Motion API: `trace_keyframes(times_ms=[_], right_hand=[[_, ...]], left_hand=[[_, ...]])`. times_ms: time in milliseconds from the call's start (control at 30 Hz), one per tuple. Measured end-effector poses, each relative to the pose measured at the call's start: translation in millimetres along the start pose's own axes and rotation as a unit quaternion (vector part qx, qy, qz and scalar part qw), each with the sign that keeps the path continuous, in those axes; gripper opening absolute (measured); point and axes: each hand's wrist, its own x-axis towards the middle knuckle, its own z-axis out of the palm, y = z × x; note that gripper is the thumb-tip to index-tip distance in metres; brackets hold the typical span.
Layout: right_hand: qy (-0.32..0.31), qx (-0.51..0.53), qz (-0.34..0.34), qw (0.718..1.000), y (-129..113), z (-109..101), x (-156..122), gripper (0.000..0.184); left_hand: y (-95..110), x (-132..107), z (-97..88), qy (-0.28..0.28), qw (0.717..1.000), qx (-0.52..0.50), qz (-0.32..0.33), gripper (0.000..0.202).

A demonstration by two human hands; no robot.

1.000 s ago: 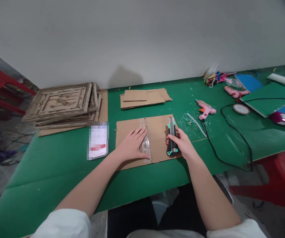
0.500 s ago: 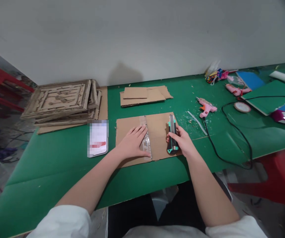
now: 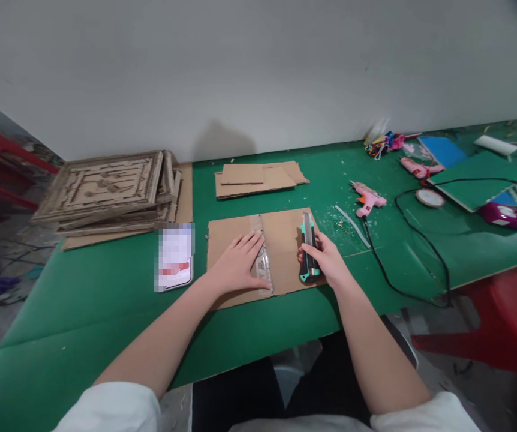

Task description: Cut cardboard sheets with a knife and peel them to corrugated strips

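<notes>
A brown cardboard sheet [image 3: 285, 240] lies flat on the green table [image 3: 105, 300] in front of me. A clear plastic ruler [image 3: 262, 255] runs front to back across its middle. My left hand [image 3: 236, 264] rests flat on the cardboard with fingers stretched out, fingertips pressing the ruler. My right hand [image 3: 325, 261] is closed around a black and teal utility knife [image 3: 307, 246], held lengthwise over the right part of the sheet, apart from the ruler.
A phone [image 3: 175, 257] lies left of the sheet. Stacked cardboard pieces [image 3: 110, 189] sit at the far left, smaller sheets [image 3: 258, 179] behind. A pink glue gun [image 3: 366, 199] with a black cord [image 3: 402, 252], tape roll [image 3: 430, 197] and craft items lie right. A red stool [image 3: 501, 324] stands lower right.
Only the view has shifted slightly. Both hands, the ruler and the knife stay in the same places on the cardboard.
</notes>
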Motion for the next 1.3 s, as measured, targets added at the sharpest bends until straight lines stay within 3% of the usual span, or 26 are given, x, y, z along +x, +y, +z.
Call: trace_keyframes(times_ms=[133, 367, 667, 1000, 1300], right_hand=[[0.010, -0.008, -0.005, 1.000, -0.8, -1.1, 0.2, 0.041], [0.124, -0.043, -0.051, 0.990, -7.6, -20.2, 1.8, 0.040], [0.080, -0.044, -0.044, 0.995, -2.8, -6.7, -2.7, 0.040], [0.066, -0.033, -0.039, 0.997, -0.3, -7.7, -3.1, 0.034], [0.056, 0.067, -0.018, 0.996, -0.4, -8.4, 0.1, 0.034]], left_hand=[[0.0, 0.3, 0.6, 0.002, 1.000, 0.000, 0.000, 0.110], [-0.2, 0.4, 1.1, 0.002, 1.000, -0.001, -0.002, 0.110], [-0.2, 0.5, -0.5, -0.003, 1.000, -0.007, -0.003, 0.111], [-0.4, 0.6, -0.6, -0.008, 1.000, -0.014, -0.005, 0.112], [-0.7, 0.7, -0.2, -0.005, 1.000, -0.013, 0.000, 0.111]])
